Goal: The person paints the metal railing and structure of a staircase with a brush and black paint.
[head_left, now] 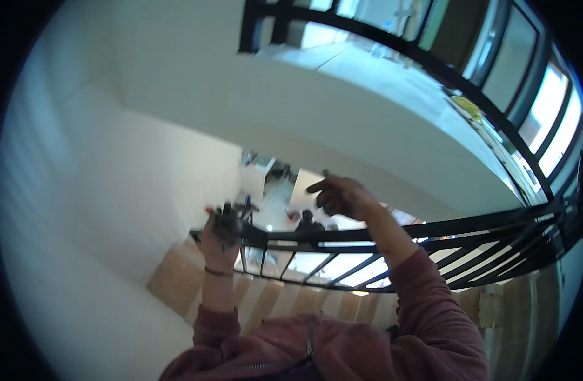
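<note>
My left hand [223, 236] is raised beside the left end of the black railing [342, 235], with a dark band round its wrist. Its palm side faces me, darkly smudged, and its fingers look short from here and spread a little. Whether a small grey thing lies on the palm is too blurred to tell. Further right, my right hand [343, 195] hangs over the rail, its index finger stretched out leftward and the others loosely bent. Its fingers are dark-stained too. I make out nothing held in it.
Beyond the railing is a drop to a lower floor [275, 202], with blurred objects below. A second black railing [393, 43] edges an upper landing, where a yellow item [467, 106] lies. A pale wall [82, 209] rises at left; striped wood-coloured steps [177, 282] lie beneath me.
</note>
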Demonstrator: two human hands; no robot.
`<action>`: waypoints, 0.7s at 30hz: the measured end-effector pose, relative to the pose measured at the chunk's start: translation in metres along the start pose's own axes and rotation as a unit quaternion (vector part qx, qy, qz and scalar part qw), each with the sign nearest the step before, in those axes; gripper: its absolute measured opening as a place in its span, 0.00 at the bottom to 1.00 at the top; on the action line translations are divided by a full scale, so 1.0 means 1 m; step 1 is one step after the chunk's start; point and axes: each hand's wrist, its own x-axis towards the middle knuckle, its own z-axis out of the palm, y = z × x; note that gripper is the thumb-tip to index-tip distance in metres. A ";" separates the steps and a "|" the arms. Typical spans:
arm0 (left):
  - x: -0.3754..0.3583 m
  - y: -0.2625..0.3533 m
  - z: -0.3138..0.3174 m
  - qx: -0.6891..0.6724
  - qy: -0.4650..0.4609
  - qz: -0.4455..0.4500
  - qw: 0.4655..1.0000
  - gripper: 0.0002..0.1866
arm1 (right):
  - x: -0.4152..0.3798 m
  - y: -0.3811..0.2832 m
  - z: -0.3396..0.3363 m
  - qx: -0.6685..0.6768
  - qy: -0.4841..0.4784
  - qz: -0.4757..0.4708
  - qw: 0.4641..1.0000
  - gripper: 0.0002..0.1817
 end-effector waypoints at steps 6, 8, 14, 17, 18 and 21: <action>-0.014 0.016 0.011 -0.017 0.060 0.091 0.994 0.08 | -0.036 0.010 0.013 -0.080 0.060 -0.106 0.989 0.19; -0.013 0.020 0.005 -0.067 0.045 0.102 0.992 0.08 | -0.042 -0.001 0.018 -0.125 0.098 -0.133 0.978 0.19; -0.032 0.040 -0.001 -0.065 0.018 0.129 0.989 0.08 | -0.088 -0.105 0.026 -0.288 0.231 -0.389 0.844 0.18; -0.043 0.051 -0.022 -0.058 0.011 0.171 0.984 0.09 | -0.110 -0.178 0.009 -0.374 0.324 -0.577 0.650 0.18; -0.048 0.052 -0.025 -0.065 0.023 0.167 0.983 0.10 | -0.117 -0.201 0.013 -0.387 0.362 -0.607 0.592 0.19; -0.056 0.056 -0.029 -0.087 0.058 0.160 0.982 0.10 | -0.129 -0.268 0.015 -0.461 0.483 -0.587 0.459 0.22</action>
